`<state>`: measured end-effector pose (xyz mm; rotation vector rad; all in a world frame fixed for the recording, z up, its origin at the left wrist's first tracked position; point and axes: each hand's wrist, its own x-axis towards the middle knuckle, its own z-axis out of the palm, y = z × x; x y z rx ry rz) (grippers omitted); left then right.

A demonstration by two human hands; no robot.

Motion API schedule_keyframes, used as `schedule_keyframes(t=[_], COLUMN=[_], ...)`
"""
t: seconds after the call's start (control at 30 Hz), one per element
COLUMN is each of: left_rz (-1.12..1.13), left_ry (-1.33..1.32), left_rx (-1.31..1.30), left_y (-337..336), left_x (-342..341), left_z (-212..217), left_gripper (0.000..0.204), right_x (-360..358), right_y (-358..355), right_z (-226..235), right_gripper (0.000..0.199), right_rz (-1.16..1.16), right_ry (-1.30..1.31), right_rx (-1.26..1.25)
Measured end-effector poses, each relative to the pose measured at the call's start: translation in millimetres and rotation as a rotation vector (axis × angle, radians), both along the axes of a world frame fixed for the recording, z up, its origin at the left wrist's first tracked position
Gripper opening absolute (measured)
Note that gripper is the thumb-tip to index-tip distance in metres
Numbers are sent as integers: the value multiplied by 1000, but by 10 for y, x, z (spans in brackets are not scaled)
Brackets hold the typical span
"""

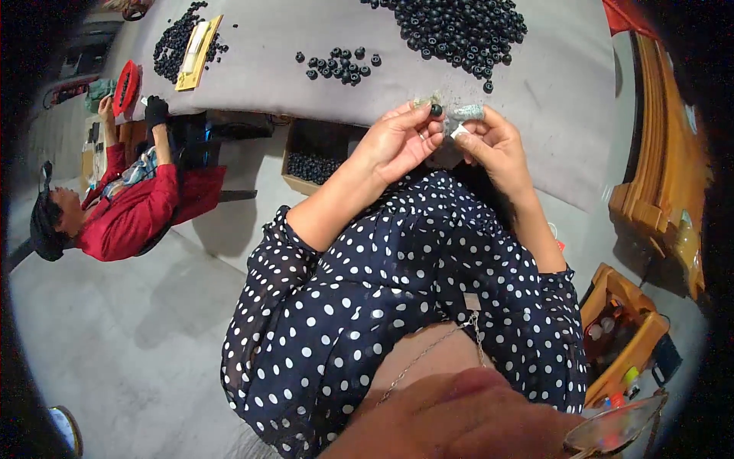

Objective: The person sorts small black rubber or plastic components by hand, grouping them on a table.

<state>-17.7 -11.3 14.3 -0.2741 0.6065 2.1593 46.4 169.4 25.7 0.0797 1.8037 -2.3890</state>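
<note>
At the near edge of the grey-covered table, both my hands work close together. My left hand [397,141] pinches a small round black piece [436,109] between thumb and forefinger. My right hand [497,149] is closed on a pale, speckled, roll-like thing [468,112], and a small white bit [459,131] shows by its thumb. What the roll is cannot be made out. Beyond my hands lies a loose cluster of round black pieces [340,67], with a large heap of black pieces [459,34] farther back to the right.
Below the table edge, an open box [302,182] holds more black pieces. At the left a person in red [138,218] works near a red bowl [125,88], a yellow board [200,53] and another black heap [172,46]. Wooden furniture [665,153] and an open wooden drawer [631,344] stand right.
</note>
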Motion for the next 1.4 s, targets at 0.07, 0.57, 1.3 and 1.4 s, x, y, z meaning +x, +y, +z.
schedule_keyframes(t=[0.07,0.57,1.3,1.4], left_rz=[-4,4,-16,-17], left_ry=[-6,21,-7,23], left_rx=[10,-26,17,19], left_y=[-2,-14,-47,-32], left_x=[33,115,187,188], left_z=[4,22,-28,-29], left_gripper=[14,11,18,20], right_x=[3,4,82,85], right_y=[-13,-45,-75,-51], right_z=[11,35,60,50], right_gripper=[24,29,16,15], right_rz=[25,78,118,134], right_ry=[-31,-116,-98,-95], right_rx=[-33,-109,-24,-8])
